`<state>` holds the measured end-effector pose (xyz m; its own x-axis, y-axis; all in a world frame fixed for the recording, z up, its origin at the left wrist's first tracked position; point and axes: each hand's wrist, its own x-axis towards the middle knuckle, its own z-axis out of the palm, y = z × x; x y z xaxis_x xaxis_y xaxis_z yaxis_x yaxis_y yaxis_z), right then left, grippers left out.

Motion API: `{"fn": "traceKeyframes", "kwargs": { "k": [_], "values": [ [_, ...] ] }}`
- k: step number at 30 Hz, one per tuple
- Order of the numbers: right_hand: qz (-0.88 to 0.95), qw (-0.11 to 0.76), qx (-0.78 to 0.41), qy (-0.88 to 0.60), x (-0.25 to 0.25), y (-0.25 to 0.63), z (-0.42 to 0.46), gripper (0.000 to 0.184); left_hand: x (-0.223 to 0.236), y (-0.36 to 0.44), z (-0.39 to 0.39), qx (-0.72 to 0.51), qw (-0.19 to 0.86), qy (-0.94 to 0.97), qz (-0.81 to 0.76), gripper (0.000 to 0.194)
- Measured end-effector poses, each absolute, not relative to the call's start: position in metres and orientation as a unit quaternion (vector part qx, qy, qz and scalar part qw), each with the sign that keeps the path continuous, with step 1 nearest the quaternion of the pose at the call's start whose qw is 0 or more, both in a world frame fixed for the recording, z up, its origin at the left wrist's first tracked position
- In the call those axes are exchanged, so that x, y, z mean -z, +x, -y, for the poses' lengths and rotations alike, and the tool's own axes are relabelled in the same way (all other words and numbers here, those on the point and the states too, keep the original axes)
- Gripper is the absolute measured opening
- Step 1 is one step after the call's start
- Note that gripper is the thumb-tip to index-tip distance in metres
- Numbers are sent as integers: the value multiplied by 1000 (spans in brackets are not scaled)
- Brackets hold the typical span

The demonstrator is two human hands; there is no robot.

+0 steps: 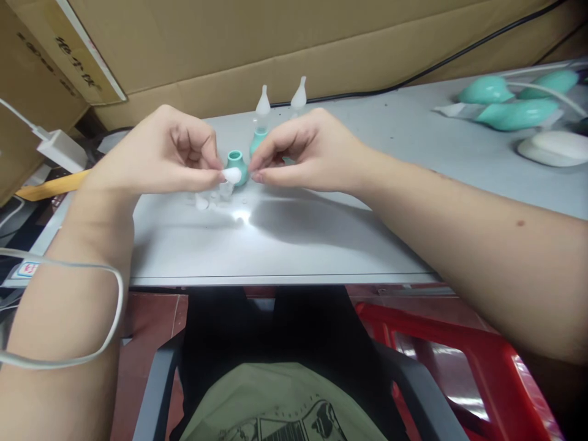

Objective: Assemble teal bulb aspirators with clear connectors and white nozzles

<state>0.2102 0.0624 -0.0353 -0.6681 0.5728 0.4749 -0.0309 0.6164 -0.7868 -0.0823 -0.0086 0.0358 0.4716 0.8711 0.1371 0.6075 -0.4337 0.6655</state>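
Note:
Between the thumb and index finger of my left hand (184, 156) is a small white soft nozzle tip (233, 176), held above the table. Close by on the right, my right hand (303, 150) is pinched closed; whatever its fingertips hold is too small to make out. Just behind the fingertips stands an open-necked teal rubber bulb (235, 160). A second teal bulb (258, 141) with a clear body and white pointed tip (263, 101) stands behind it, partly covered by my right hand. Another white pointed tip (299, 95) rises behind that hand. Small clear pieces (202, 201) lie below my left hand.
Several teal bulbs (519, 113) and a white computer mouse (554, 148) lie at the table's right. Cardboard (275, 37) walls the back, with a black cable (413, 76) along it. A white adapter (62, 150) is at left; a white cable (117, 306) crosses my left forearm.

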Motion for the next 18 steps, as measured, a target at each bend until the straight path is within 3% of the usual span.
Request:
{"fn": "traceKeyframes", "kwargs": {
  "k": [4, 13, 18],
  "values": [
    [793, 383, -443, -165, 38, 206, -63, 27, -30, -78, 7, -289, 284, 801, -440, 29],
    [752, 418, -470, -196, 32, 202, -54, 21, -32, -68, 8, -317, 291, 784, -448, 25],
    [746, 435, -471, -180, 31, 200, -53, 20, -32, -67, 8, -310, 283, 783, -459, 32]
  ]
}}
